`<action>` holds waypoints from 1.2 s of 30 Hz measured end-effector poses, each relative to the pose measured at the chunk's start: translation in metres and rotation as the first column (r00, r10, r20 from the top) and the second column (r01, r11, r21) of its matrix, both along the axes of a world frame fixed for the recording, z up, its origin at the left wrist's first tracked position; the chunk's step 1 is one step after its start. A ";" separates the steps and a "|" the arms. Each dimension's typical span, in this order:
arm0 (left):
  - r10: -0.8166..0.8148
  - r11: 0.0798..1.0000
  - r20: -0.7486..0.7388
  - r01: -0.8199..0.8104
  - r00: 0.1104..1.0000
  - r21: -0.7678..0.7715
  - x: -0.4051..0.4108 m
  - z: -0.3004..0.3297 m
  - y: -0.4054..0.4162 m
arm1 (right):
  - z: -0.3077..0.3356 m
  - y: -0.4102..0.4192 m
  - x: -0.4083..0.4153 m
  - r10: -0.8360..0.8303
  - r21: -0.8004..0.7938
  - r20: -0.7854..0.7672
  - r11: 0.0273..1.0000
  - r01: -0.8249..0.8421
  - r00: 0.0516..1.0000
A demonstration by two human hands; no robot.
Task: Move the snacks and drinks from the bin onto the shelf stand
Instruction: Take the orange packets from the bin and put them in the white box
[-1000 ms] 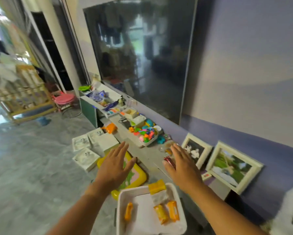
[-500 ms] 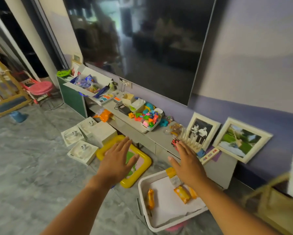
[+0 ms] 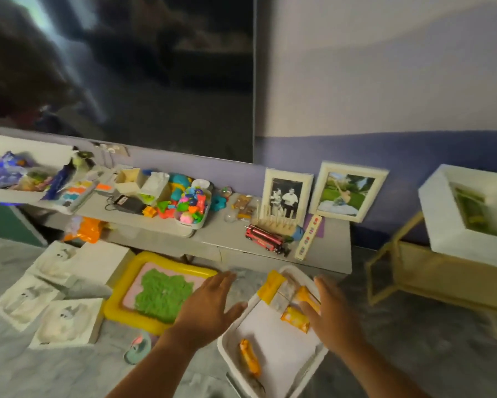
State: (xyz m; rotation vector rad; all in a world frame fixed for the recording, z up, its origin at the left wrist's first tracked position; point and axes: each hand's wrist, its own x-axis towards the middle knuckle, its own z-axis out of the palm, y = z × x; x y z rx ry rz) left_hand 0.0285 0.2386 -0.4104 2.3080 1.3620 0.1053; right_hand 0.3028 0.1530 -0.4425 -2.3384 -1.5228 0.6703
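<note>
1. Reaching forward over the floor, both bare hands are stretched out flat above a white bin point(image 3: 230, 344) that sits on the grey marble floor point(image 3: 40, 369).
2. The left hand point(image 3: 205, 308) hovers just beside the bin's left rim, its fingers straight and spread; this grip is apart and holds nothing.
3. The right hand point(image 3: 334, 317) is over the bin's right side, fingers straight and slightly fanned; its grip is also apart, holding nothing.
4. Inside the bin, on a white paper lining, lie orange snack packets: one packet point(image 3: 250, 357) near the front left, another packet point(image 3: 294, 318) in the middle just beside the right hand's fingers, and a third partly under those fingers.
5. A yellow-capped pouch point(image 3: 271, 285) leans at the bin's far rim.
6. The wooden shelf stand point(image 3: 431, 280) is to the right, well apart from the bin, with a white box point(image 3: 454, 234) resting on top.
7. Left of the bin lies a yellow-framed tray point(image 3: 118, 305) filled with green sand, and further left white moulded packaging pieces point(image 3: 60, 326).
8. Behind, a low grey desk point(image 3: 327, 254) carries a tub of colourful toys point(image 3: 189, 205), a red toy bus point(image 3: 266, 239), and two framed photos point(image 3: 347, 193) leaning on the wall.
9. A large dark screen point(image 3: 155, 81) hangs above; the picture is blurred.
</note>
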 end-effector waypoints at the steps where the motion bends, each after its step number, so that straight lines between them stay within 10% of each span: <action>1: -0.055 0.998 -0.020 0.055 0.998 -0.015 0.004 -0.009 0.006 | -0.008 -0.004 0.001 -0.034 -0.020 0.003 0.999 0.034 0.999; 10: -0.419 0.898 -0.087 0.398 0.904 -0.190 0.021 -0.150 0.007 | -0.106 -0.036 -0.013 -0.218 -0.147 0.009 0.965 0.217 0.976; 26: -0.731 0.677 -0.384 0.668 0.564 -0.308 0.043 -0.333 0.000 | -0.297 0.007 -0.032 -0.020 -0.226 0.209 0.972 0.068 0.978; 36: -0.486 0.834 -0.089 0.432 0.869 -0.342 0.042 -0.334 0.008 | -0.308 0.016 -0.041 -0.008 -0.206 0.397 0.974 0.097 0.918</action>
